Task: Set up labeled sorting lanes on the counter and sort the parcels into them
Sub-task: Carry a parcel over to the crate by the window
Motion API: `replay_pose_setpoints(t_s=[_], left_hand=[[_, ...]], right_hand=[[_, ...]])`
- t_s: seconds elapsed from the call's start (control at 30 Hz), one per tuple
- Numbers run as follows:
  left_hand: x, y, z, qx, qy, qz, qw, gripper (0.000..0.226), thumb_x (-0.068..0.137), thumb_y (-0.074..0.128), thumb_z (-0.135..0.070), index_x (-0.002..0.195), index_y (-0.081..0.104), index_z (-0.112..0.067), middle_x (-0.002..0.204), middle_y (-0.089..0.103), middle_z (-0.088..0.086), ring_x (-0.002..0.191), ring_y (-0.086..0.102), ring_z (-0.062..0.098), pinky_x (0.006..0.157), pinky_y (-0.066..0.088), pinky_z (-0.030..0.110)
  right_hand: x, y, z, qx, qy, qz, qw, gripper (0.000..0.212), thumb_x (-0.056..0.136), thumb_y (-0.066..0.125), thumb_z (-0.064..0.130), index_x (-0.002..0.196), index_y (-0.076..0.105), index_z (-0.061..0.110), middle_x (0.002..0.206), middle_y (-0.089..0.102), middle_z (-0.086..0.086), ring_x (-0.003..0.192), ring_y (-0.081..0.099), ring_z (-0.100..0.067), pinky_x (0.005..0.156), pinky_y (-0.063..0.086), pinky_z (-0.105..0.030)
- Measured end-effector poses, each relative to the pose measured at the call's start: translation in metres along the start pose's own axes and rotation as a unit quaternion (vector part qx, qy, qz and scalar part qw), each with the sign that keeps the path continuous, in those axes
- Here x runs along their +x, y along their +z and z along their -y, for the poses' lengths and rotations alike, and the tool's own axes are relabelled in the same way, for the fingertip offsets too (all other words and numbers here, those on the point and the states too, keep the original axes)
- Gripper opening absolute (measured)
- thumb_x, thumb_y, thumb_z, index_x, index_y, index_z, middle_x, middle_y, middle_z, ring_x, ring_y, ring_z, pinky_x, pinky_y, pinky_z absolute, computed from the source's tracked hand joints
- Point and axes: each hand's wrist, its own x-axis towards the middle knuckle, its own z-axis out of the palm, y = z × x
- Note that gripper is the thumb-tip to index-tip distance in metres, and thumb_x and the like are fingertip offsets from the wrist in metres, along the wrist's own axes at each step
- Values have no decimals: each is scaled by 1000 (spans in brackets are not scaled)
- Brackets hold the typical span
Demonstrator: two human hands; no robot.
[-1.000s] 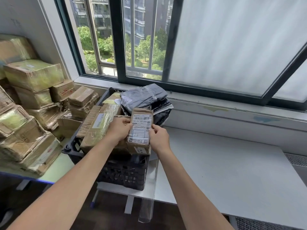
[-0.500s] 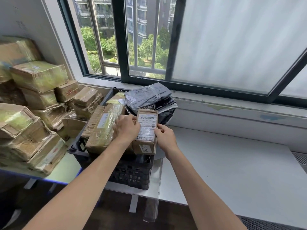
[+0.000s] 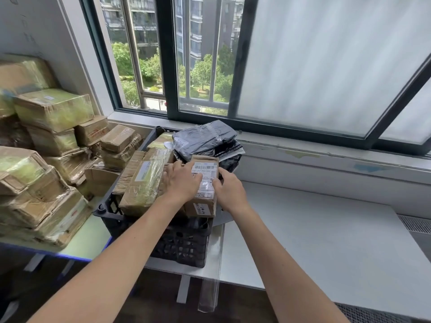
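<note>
A small brown cardboard parcel with a white shipping label sits on top of the load in a black plastic crate. My left hand grips its left side, fingers lying over the label. My right hand holds its right edge. Beside it in the crate lie a long taped brown parcel and grey and black plastic mailer bags. The white counter stretches to the right of the crate.
A heap of taped cardboard boxes fills the green table on the left. The window sill and dark window frame run behind the crate and counter. A clear plastic strip hangs over the counter's left front edge.
Both hands have shifted further onto the small parcel, the left hand's fingers now covering more of its label. The parcel stays on the crate.
</note>
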Motion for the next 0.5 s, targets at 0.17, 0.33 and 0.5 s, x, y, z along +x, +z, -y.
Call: replay_pose_setpoints(t_s=[0.17,0.33,0.5], left_hand=[[-6,-8,-11,30,12,-1,999,58,100,44,-48,152,36,-24,154,35,12,142,27,32,117,21,50],[-9,-12,-23,45,18,-16,999,55,99,44,-49,148,39,-25,151,39,12,139,31,31,113,24,48],[-14,-2,-43,36,6,-28,999,55,99,44,-48,149,39,-24,152,38,10,139,31,31,114,22,49]], right_hand=[[-7,-12,4,-66,-11,-9,998,39,101,48,27,138,52,18,139,54,-8,126,51,-27,96,44,-41],[-8,-29,3,-119,-27,-3,993,51,103,46,31,150,40,14,150,45,-9,135,44,-29,107,41,-42],[-1,-49,-9,-154,-56,8,986,53,104,44,33,153,36,15,153,40,-8,136,41,-30,108,40,-44]])
